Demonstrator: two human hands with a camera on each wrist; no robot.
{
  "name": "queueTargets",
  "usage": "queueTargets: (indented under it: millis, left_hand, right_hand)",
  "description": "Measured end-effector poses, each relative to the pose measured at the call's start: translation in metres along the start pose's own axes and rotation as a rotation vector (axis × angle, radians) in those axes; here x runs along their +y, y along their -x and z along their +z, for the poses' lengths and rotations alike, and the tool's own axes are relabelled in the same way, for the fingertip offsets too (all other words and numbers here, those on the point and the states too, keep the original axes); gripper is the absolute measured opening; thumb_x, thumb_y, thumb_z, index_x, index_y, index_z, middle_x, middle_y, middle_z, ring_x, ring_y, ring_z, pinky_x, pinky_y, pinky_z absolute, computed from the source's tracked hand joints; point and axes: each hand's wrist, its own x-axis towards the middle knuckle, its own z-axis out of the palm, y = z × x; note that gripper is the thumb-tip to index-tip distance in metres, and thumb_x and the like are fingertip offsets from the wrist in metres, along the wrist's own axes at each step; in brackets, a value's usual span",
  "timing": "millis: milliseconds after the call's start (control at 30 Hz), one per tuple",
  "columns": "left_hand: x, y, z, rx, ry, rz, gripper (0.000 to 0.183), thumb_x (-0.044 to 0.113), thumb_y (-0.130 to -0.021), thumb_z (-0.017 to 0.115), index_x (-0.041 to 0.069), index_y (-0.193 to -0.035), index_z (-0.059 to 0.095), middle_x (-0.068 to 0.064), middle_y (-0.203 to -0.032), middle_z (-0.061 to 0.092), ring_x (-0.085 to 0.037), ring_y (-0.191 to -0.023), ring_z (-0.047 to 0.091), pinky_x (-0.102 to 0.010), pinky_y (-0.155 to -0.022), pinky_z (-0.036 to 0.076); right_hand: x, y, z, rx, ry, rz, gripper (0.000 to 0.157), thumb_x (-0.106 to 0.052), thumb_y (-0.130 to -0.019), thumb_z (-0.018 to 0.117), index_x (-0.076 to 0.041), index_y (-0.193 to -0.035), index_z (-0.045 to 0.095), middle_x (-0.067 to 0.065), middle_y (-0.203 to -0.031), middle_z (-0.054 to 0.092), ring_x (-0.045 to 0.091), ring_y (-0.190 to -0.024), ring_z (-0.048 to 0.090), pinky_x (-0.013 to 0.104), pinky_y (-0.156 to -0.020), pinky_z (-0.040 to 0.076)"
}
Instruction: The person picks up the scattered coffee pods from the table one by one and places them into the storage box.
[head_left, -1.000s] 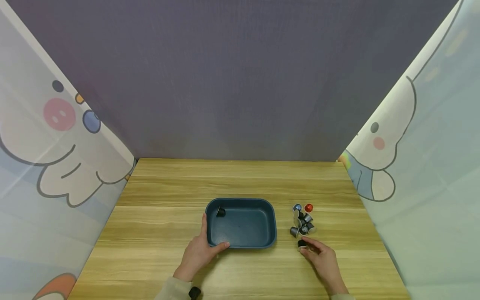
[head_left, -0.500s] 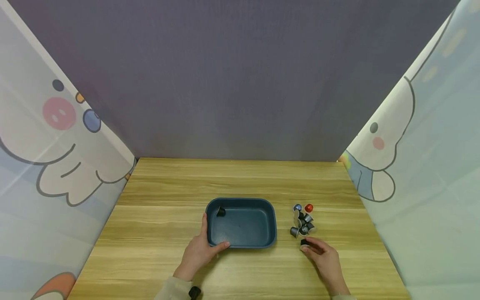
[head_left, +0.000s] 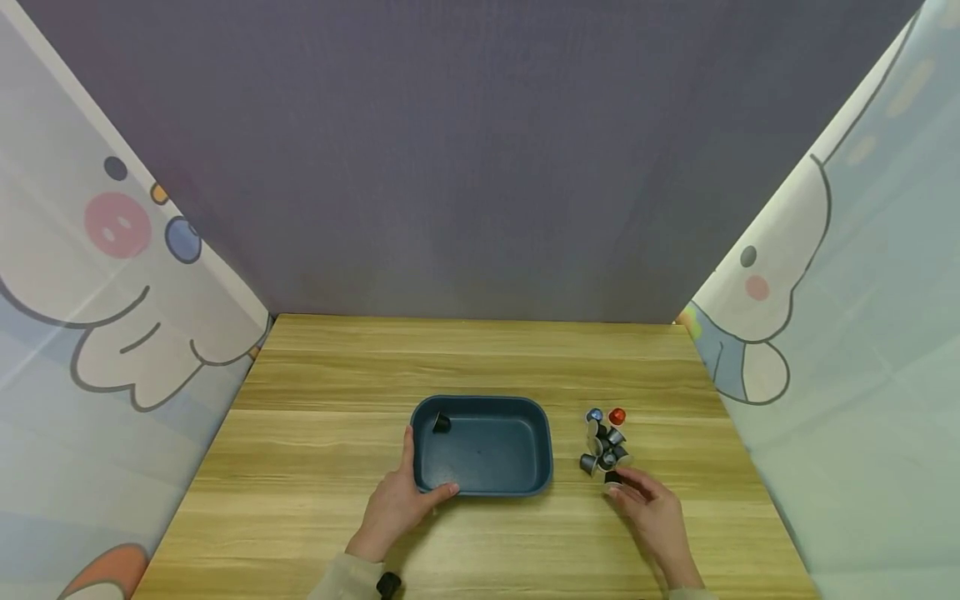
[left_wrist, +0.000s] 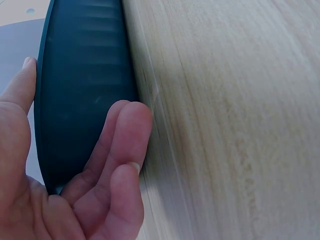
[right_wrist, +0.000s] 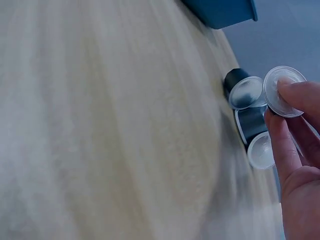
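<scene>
My left hand [head_left: 397, 504] holds the near left corner of a dark blue plastic tray [head_left: 543, 417], thumb at the front rim and a finger along the left side. In the left wrist view, other fingers [left_wrist: 131, 130] touch the tray's outer wall [left_wrist: 85, 90]. One black coffee capsule [head_left: 442, 424] lies inside, toward the back left. My right hand [head_left: 652, 512] pinches another black coffee capsule [head_left: 612, 477] between thumb and fingers. Its pale lid [right_wrist: 272, 92] faces the right wrist camera. Just beyond it sits a heap of coffee capsules [head_left: 606, 446], mostly dark or grey.
A blue capsule [head_left: 594, 414] and a red capsule [head_left: 617, 416] lie at the far side of the heap. Everything rests on a wooden table [head_left: 337, 375]. A grey panel [head_left: 480, 167] rises behind it, with cartoon-printed cloths [head_left: 840, 333] at both sides.
My right hand has moved slightly right and away from me with the pinched coffee capsule, closer to the heap. The left hand and the tray have stayed put.
</scene>
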Motion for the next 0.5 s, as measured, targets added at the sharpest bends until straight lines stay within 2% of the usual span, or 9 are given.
queueTargets:
  millis: [267,500]
  left_hand:
    - [-0.001,-0.001,0.001,0.004,0.01,-0.001,0.129,0.065,-0.074,0.078,0.01,-0.161,0.0,-0.008,-0.066,0.056,-0.019,-0.055,0.051,-0.037,-0.051,0.039]
    - [-0.001,-0.001,0.001,0.001,0.007,-0.007,0.129,0.065,-0.074,0.078,0.011,-0.161,-0.001,-0.008,-0.067,0.057,-0.019,-0.057,0.052,-0.037,-0.052,0.04]
  right_hand:
    - [-0.014,-0.004,-0.001,-0.028,-0.003,-0.023,0.035,0.005,-0.081,0.079,0.008,-0.114,0.07,0.027,-0.119,0.062,0.002,-0.095,0.065,0.021,-0.079,0.052]
    - [-0.023,-0.013,-0.002,-0.059,0.011,-0.069,0.035,0.004,-0.082,0.079,0.007,-0.115,0.07,0.02,-0.12,0.061,-0.001,-0.1,0.062,0.022,-0.082,0.052]
